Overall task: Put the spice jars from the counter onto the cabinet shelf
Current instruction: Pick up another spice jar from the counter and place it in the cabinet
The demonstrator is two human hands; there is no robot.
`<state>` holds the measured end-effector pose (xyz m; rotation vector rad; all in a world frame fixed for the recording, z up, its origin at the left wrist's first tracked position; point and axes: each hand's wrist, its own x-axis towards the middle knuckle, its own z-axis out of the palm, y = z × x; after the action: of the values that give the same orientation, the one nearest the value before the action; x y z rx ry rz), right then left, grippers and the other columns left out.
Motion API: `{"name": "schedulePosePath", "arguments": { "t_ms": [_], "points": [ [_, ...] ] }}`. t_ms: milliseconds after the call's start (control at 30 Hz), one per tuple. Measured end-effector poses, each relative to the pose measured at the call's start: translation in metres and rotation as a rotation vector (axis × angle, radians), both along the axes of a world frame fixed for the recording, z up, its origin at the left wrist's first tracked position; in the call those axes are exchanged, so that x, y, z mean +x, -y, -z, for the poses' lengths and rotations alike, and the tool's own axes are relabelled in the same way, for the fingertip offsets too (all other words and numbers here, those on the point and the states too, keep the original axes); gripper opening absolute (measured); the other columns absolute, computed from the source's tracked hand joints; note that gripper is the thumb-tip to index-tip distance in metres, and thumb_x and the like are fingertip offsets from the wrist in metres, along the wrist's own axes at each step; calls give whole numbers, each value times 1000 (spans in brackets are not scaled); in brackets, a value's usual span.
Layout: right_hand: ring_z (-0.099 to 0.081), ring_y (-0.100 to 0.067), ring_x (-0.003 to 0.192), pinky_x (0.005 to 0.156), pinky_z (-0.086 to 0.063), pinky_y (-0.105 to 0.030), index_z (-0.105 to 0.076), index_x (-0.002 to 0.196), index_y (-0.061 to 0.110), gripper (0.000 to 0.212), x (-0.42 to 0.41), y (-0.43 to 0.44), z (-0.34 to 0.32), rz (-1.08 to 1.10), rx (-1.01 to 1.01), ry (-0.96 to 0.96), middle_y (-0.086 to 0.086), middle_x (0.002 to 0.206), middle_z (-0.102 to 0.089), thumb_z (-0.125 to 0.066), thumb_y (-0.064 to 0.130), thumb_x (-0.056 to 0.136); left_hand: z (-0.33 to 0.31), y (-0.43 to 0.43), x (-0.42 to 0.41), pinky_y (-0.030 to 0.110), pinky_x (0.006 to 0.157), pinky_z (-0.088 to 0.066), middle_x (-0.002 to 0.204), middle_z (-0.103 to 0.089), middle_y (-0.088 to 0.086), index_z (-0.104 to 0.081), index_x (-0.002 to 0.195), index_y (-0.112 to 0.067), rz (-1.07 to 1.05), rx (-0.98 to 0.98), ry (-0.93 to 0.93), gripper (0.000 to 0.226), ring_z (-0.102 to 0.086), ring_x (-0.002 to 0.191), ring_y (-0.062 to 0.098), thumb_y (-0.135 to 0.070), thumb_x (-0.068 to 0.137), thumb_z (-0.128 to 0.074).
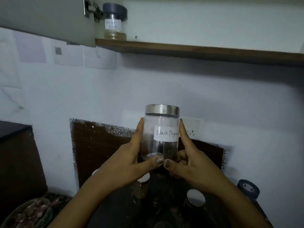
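From the head camera I see both hands raised in front of the white wall, sharing one load: the black pepper jar (161,130), upright, steel lid on top, its handwritten label facing me. My left hand (131,155) wraps the jar's left wall, fingers up the side and thumb under the base; my right hand (185,158) mirrors it on the right wall, so each grip is clenched on the glass and the two thumbs nearly meet below the base. The jar is clear of the counter (164,203) and hangs well below the cabinet shelf (197,51), which runs across the view at 12 o'clock.

On that shelf, up at 11 o'clock beside the open cabinet door (49,18), one jar with a dark lid (115,22) already stands (yellowish contents at the bottom; its label is too blurred to read). Down on the counter more wait: a white-lidded jar (196,199) at 5 o'clock from my hands, a brown-filled jar (141,186) partly hidden under my left wrist, and a dark-lidded container (248,189) at the far right. A bowl of pinkish peelings (29,213) sits at 8 o'clock.

I judge this the carry step for the second jar. The next move calls for lifting straight toward 12 o'clock, clearing the shelf's front edge, then setting the base flat on the bare board to the right of the jar already there.
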<state>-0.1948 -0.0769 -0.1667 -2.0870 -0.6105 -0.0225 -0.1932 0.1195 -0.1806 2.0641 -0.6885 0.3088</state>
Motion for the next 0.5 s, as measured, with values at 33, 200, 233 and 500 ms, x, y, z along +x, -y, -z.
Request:
{"name": "schedulePosePath", "arguments": {
  "t_ms": [33,200,233,500],
  "points": [
    [-64,8,82,73,-50,-14,28,124,65,105,3,0,-6,3,-3,18,16,110,-63,-60,60,66,-8,0,3,14,86,-51,110,-57,-33,20,141,-47,-8,14,29,101,-62,99,-7,-66,73,-53],
    [-57,8,82,80,-46,-10,34,129,57,107,22,-7,-52,89,-137,166,10,141,-50,-50,69,64,-57,-2,25,4,61,-43,86,-52,-26,21,139,-45,-130,110,179,102,-57,79,-15,-65,71,-51],
    [-59,5,84,82,-48,-14,35,130,54,108,28,-9,-63,113,-164,212,9,143,-48,-48,70,64,-67,-3,32,5,60,-44,87,-51,-25,23,138,-48,-153,132,216,102,-58,79,-12,-70,69,-49],
    [-58,-15,117,94,-45,-25,36,133,47,106,78,-22,-139,199,-159,493,8,141,-50,-44,70,68,-144,-9,87,22,73,-53,103,-60,-11,17,141,-50,-220,111,413,93,-65,74,5,-68,72,-42]
  ]
}}
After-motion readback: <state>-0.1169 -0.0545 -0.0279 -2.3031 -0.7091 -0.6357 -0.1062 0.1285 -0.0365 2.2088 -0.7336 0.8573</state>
